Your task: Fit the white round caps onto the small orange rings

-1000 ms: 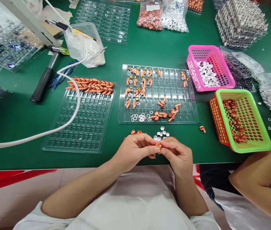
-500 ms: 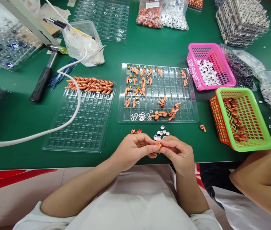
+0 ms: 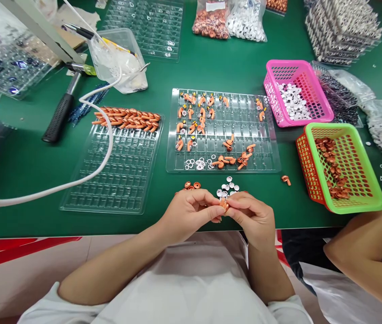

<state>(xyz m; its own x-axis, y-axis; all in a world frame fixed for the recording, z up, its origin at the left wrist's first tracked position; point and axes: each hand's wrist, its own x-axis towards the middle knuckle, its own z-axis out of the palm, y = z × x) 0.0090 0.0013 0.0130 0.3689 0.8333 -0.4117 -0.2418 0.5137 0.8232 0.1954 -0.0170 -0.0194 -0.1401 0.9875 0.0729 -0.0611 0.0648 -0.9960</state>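
I've got left hand (image 3: 187,217) + right hand (image 3: 257,221) fingers (image 3: 213,211) pinched on one little copper-colored piece (image 3: 224,205) | it's by my bench (image 3: 211,63) edge | loose white discs (image 3: 231,185) just past it

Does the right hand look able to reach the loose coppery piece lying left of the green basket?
Likely yes: nothing visible stands between the right hand and the loose piece, though it is busy pinching a small coppery part with the left hand.
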